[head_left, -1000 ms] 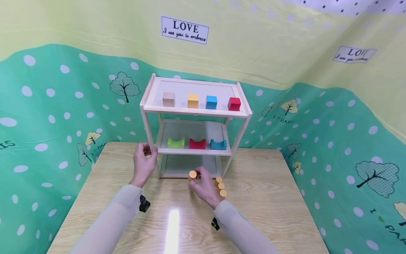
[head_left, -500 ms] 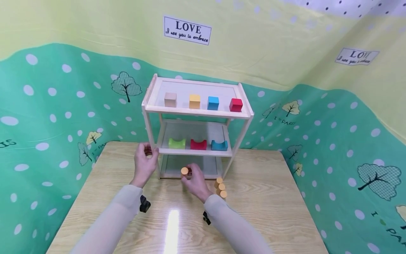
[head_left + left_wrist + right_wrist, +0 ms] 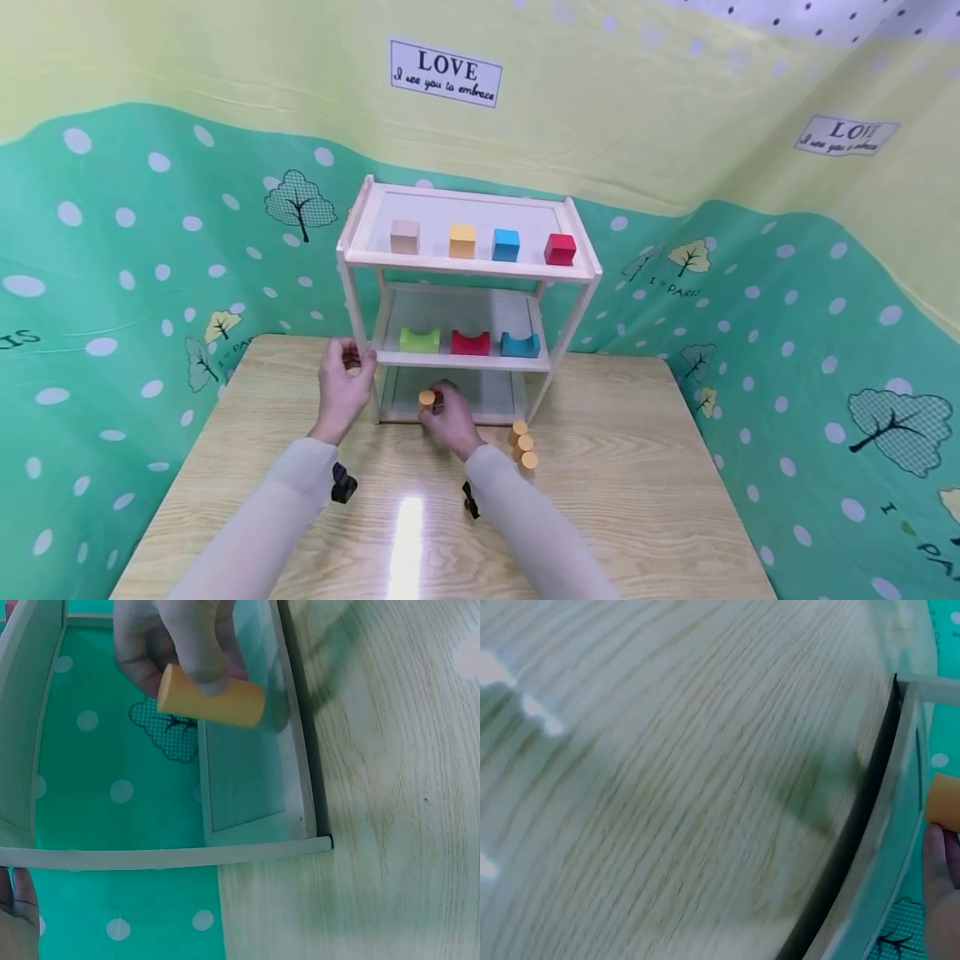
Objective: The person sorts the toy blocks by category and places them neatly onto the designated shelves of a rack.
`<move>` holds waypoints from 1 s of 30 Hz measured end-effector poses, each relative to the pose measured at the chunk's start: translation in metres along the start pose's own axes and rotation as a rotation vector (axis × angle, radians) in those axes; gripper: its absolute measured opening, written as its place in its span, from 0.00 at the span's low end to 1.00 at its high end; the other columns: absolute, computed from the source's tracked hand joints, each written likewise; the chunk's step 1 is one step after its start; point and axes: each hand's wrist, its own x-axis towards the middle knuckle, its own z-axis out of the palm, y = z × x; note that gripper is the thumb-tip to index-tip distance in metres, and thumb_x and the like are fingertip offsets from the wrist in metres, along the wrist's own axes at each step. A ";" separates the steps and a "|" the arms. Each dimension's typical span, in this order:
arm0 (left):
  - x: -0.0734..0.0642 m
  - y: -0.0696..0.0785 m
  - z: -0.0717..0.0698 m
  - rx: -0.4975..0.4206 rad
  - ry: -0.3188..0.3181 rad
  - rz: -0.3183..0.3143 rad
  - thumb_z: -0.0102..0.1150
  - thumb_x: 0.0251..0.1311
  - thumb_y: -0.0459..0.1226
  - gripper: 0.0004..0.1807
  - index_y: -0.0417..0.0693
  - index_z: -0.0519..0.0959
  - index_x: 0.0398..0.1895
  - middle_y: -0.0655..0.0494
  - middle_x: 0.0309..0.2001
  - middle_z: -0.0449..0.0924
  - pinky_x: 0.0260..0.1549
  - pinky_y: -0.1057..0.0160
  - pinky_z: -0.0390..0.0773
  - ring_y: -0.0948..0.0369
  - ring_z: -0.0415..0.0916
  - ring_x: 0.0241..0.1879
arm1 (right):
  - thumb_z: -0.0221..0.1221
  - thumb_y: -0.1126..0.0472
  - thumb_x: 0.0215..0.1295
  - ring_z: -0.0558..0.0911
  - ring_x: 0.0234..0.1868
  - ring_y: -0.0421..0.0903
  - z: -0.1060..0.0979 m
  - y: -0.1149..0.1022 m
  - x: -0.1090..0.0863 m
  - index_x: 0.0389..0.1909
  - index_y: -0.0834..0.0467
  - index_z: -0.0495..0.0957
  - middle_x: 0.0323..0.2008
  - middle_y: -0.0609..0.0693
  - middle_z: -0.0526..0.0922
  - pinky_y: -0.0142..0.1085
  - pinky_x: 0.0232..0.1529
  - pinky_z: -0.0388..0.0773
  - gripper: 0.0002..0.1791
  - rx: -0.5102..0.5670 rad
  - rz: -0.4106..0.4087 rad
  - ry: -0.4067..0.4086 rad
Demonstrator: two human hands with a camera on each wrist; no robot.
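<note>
An orange wooden cylinder [image 3: 427,399] is pinched upright between the thumb and fingers of my right hand [image 3: 453,422]. Seen from the left wrist, the cylinder [image 3: 217,699] is over the front part of the bottom shelf [image 3: 247,780]. My left hand [image 3: 343,392] grips the left post of the small wooden shelf rack [image 3: 480,361] at the middle shelf's height. Only part of that left hand [image 3: 19,915] shows in the left wrist view. The right wrist view catches the cylinder [image 3: 945,801] at its right edge, above the right fingers [image 3: 935,859].
Several orange cylinders [image 3: 525,444] stand in a row on the table [image 3: 622,500], right of the right hand. Green [image 3: 419,342], red [image 3: 470,343] and blue [image 3: 520,346] notched blocks sit on the middle shelf. On top are several cubes, including a red cube [image 3: 560,250].
My right hand has carried the orange cylinder left and slightly farther in, from in front of the rack to the bottom shelf. The left hand has stayed on the post.
</note>
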 end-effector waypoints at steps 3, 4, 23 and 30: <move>0.000 0.000 -0.001 0.001 0.002 0.006 0.54 0.58 0.22 0.08 0.26 0.69 0.40 0.35 0.36 0.71 0.34 0.68 0.76 0.50 0.72 0.34 | 0.63 0.66 0.59 0.78 0.41 0.40 0.005 0.003 0.004 0.52 0.60 0.71 0.41 0.46 0.77 0.30 0.42 0.78 0.20 0.013 0.017 -0.005; 0.000 0.000 -0.001 0.002 0.003 0.007 0.54 0.58 0.22 0.08 0.26 0.69 0.40 0.36 0.36 0.71 0.34 0.68 0.76 0.50 0.72 0.34 | 0.63 0.65 0.59 0.78 0.42 0.40 0.007 0.003 0.006 0.52 0.59 0.71 0.42 0.46 0.77 0.30 0.43 0.78 0.20 0.015 0.022 -0.003; 0.002 0.001 -0.001 0.001 -0.015 -0.011 0.55 0.59 0.22 0.09 0.26 0.69 0.42 0.35 0.37 0.71 0.35 0.65 0.76 0.49 0.72 0.35 | 0.63 0.66 0.59 0.78 0.42 0.43 0.023 0.000 0.033 0.53 0.58 0.71 0.42 0.48 0.76 0.30 0.41 0.78 0.20 -0.029 0.057 0.027; 0.000 0.000 0.001 0.000 0.000 -0.004 0.55 0.59 0.22 0.09 0.26 0.69 0.42 0.37 0.37 0.72 0.35 0.67 0.75 0.50 0.71 0.35 | 0.64 0.66 0.58 0.77 0.43 0.44 0.028 0.003 0.035 0.51 0.58 0.71 0.42 0.48 0.76 0.31 0.44 0.78 0.20 -0.035 0.076 0.005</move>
